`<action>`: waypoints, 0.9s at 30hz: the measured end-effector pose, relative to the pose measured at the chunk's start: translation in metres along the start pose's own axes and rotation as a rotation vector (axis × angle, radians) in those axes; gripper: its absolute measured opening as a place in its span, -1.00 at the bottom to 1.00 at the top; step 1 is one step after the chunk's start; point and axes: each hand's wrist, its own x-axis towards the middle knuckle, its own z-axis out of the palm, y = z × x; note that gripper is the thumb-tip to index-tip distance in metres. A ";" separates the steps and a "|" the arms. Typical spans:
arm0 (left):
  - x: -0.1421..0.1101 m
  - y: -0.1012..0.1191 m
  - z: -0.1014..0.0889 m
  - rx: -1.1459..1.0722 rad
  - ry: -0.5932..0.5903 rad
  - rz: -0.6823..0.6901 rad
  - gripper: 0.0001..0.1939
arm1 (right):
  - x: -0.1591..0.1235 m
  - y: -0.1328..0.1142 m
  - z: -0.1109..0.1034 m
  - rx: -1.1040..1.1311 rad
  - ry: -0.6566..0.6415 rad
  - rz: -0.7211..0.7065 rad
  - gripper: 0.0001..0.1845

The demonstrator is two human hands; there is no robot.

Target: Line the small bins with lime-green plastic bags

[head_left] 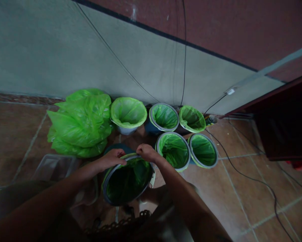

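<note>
Right in front of me is a trash can (105, 185) with a grey ring around its rim and a green trash bag (133, 181) lining its inside. My left hand (112, 159) grips the far left part of the rim, its thumb over the edge. At the far right of the same rim, the fingers of my right hand (147, 153) are pinched on the bag's edge. The can's mouth tilts toward me, and its bottom is dark. A blue rounded thing (119, 147) shows partly behind my hands.
Several green-lined trash cans (163, 117) stand along the wall (140, 57). A heap of green plastic bags (81, 124) lies at left, with a clear plastic container (56, 166) below it. A black cable (241, 173) crosses the tiled floor (261, 208) at right, near dark furniture (287, 124).
</note>
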 end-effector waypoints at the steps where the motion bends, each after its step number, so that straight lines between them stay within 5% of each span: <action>1: 0.000 0.000 0.000 -0.003 -0.003 0.001 -0.72 | 0.000 -0.001 0.000 -0.029 -0.009 -0.008 -0.74; 8: -0.001 0.001 -0.001 -0.004 -0.030 -0.014 -0.73 | 0.001 -0.004 -0.001 0.001 0.046 0.005 -0.72; 15: -0.002 0.006 -0.008 -0.012 -0.023 -0.020 -0.73 | 0.008 0.014 -0.002 0.216 0.247 0.022 -0.72; 21: -0.009 0.022 -0.018 -0.095 0.033 -0.011 -0.75 | 0.000 0.036 -0.018 0.379 -0.002 -0.099 -0.69; 27: -0.014 0.028 -0.029 -0.190 0.051 -0.007 -0.75 | -0.004 0.053 -0.020 0.452 -0.060 -0.041 -0.78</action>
